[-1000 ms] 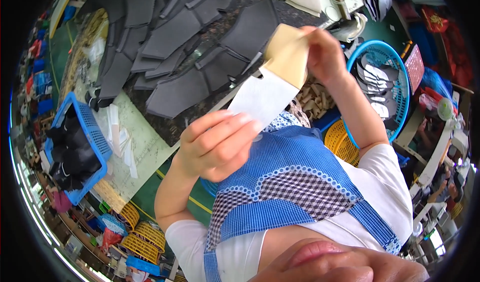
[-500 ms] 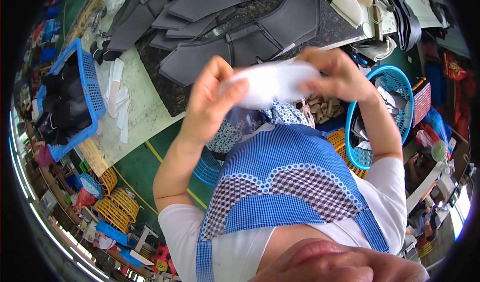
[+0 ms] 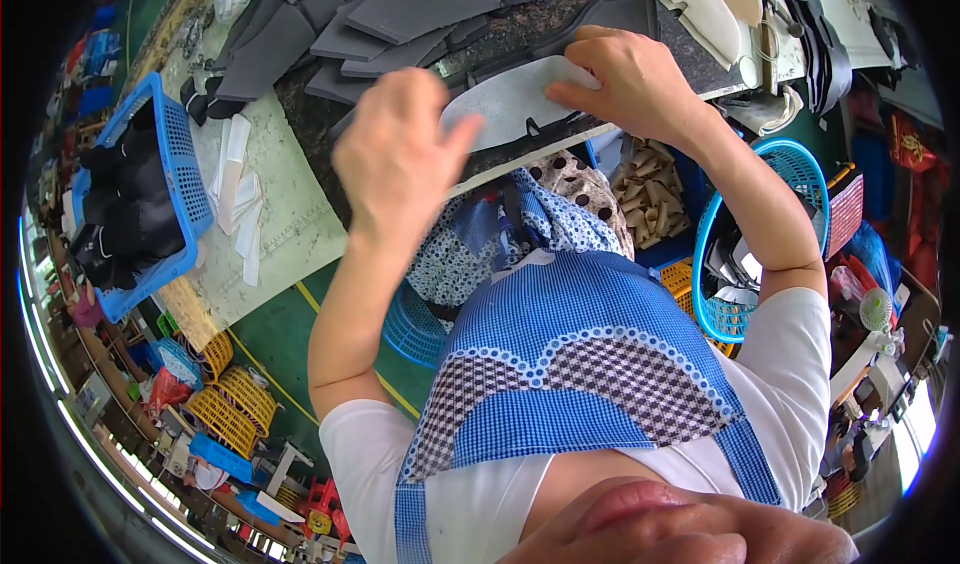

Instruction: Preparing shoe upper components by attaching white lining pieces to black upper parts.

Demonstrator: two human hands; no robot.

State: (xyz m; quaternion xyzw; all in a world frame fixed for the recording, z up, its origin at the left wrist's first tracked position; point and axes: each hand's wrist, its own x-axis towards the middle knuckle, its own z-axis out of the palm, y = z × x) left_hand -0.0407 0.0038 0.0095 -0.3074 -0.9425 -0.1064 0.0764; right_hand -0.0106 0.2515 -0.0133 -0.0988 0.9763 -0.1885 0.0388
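A white, curved flat piece (image 3: pixel 510 101) with a rounded far edge lies over a dark grey panel (image 3: pixel 620 16) near the front edge of the dark tabletop. My right hand (image 3: pixel 635 79) grips its right end, the thumb on top and the fingers at the far edge. At the other end is my left hand (image 3: pixel 395 144), raised and smeared by motion. Its thumb stands apart from the fingers and overlaps the white piece's left edge; nothing shows in its grasp. Small dark notches or clips (image 3: pixel 535 126) show along the near edge.
Stacked grey panels (image 3: pixel 420 9) cover the far table. A blue basket of black pieces (image 3: pixel 175 179) and white strips (image 3: pixel 235 189) are at left. Right of me are a light-blue basket (image 3: pixel 708 294), a bin of beige scraps (image 3: pixel 650 189) and cream panels (image 3: pixel 690 9).
The white piece has gone from being held up in both hands to lying on the dark panel. My left hand has come away from it; my right hand has moved farther onto the table.
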